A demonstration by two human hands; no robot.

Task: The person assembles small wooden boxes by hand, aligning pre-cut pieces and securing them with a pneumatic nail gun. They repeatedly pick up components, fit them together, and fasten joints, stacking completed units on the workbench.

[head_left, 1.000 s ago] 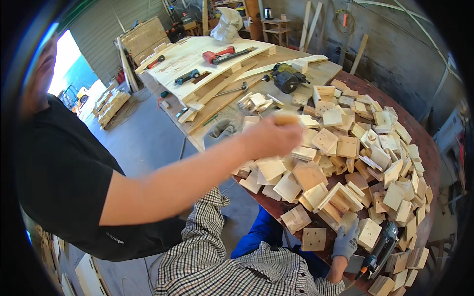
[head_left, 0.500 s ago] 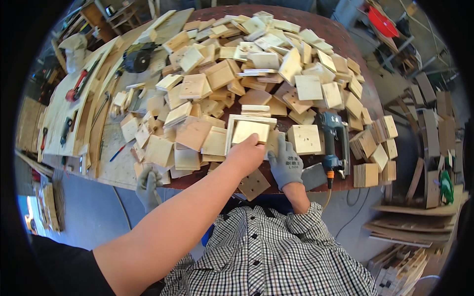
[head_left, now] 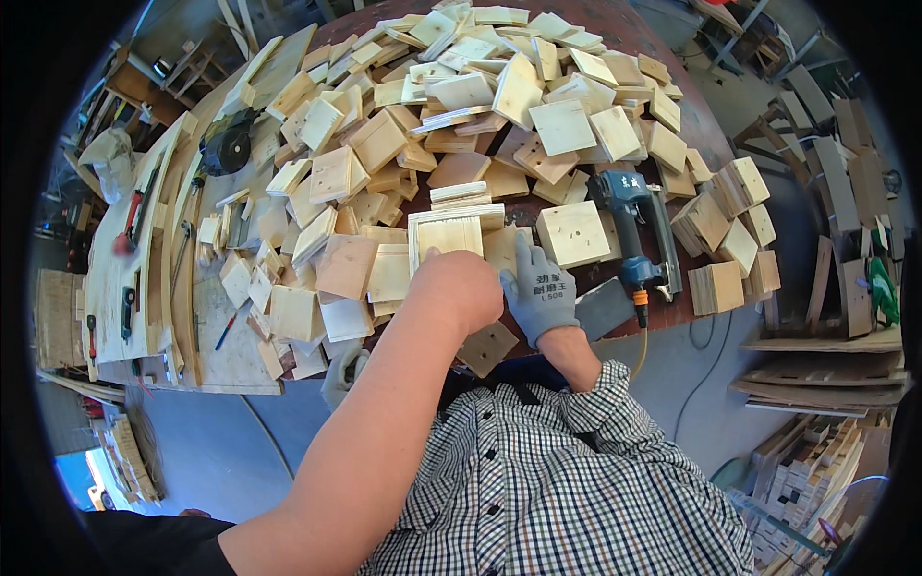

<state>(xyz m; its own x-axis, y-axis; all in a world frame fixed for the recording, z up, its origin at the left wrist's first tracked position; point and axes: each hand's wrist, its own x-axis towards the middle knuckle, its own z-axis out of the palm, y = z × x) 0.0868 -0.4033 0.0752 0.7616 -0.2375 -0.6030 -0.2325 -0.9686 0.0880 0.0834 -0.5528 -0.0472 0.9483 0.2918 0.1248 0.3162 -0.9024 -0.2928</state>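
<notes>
My right hand (head_left: 541, 293), in a grey work glove, lies at the table's front edge, fingers stretched out beside a small wooden block (head_left: 500, 248). Largely hidden behind another person's bare forearm is my gloved left hand (head_left: 341, 372); its fingers cannot be made out. That person's bare hand (head_left: 459, 288) reaches in from the lower left and rests at the near edge of a square wooden block (head_left: 449, 233). Light wooden strips (head_left: 471, 213) border this block at its far and left sides. Near the hands, a dark brown board with holes (head_left: 486, 348) lies at the table edge.
A large heap of wooden blocks (head_left: 461, 91) covers the table. Right of my right hand lie a blue-grey nail gun (head_left: 629, 226) with a yellow hose and a thicker block (head_left: 573, 234). Long boards and hand tools lie left, including a red-handled tool (head_left: 129, 226).
The view has shifted, moving the table scene leftward. The other person's hand has turned and drawn to the block's near edge. My left hand has moved behind that forearm.
</notes>
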